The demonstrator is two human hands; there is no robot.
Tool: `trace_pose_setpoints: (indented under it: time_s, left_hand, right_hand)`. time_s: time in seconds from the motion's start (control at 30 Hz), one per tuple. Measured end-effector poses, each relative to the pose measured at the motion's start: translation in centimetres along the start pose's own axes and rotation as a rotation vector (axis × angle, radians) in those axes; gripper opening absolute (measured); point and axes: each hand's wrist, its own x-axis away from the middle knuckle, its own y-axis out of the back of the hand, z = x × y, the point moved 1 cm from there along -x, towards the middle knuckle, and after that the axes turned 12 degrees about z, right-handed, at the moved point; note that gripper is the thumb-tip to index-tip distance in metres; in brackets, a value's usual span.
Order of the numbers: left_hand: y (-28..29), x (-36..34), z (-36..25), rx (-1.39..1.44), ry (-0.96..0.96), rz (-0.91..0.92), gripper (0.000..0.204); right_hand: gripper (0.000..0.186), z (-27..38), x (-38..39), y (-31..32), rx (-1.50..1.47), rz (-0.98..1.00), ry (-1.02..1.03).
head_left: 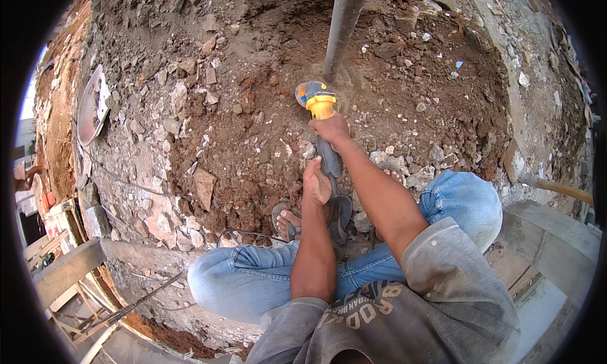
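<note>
In the middle of the view my right hand (331,129) grips an angle grinder by its yellow and dark housing (322,104). Its disc (301,96) faces upper left, close by the lower end of an upright grey metal pole (341,35). Lower down, my left hand (316,180) is closed at the grinder's dark rear part, its grip partly hidden. My sandalled foot (288,222) is just below and left of that hand, on rubble.
Broken stones and soil (227,142) surround the pole. A metal pan (91,108) lies left, a wooden handle (563,190) right. Concrete beams (550,237) flank my bent knees, and dark cables (145,187) run at lower left. Part of another person (25,177) shows at far left.
</note>
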Motion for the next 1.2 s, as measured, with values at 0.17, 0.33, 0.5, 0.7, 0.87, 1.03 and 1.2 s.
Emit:
trace_pose_setpoints:
  time_s: [0.17, 0.33, 0.5, 0.7, 0.87, 1.03, 1.2]
  left_hand:
    - [2.2, 0.8, 3.0, 0.182, -0.047, 0.137, 0.042]
    - [2.8, 1.2, 4.9, 0.202, -0.058, 0.096, 0.036]
    - [3.0, 1.8, 4.9, 0.146, -0.052, 0.128, 0.036]
    - [2.6, 1.5, 4.7, 0.138, -0.059, 0.140, 0.036]
    - [3.1, 1.7, 4.8, 0.108, -0.063, 0.095, 0.036]
    - [3.5, 0.5, 5.9, 0.141, -0.028, 0.189, 0.036]
    - [3.9, 0.0, 3.0, -0.028, 0.094, 0.095, 0.036]
  right_hand:
    - [0.033, -2.9, -2.7, 0.5, -0.275, -0.042, 0.034]
    - [0.035, -5.0, -2.9, 0.4, -0.312, -0.043, 0.000]
    - [0.034, -4.4, -1.6, 0.6, -0.224, -0.006, -0.022]
    - [0.037, -4.0, -1.4, 0.9, -0.260, -0.019, -0.005]
    - [0.031, -4.0, -1.1, 0.4, -0.348, 0.003, -0.022]
    - [0.051, -5.9, -3.9, 0.7, -0.123, -0.042, -0.031]
    - [0.061, -3.4, -1.7, 0.4, 0.070, -0.044, -0.041]
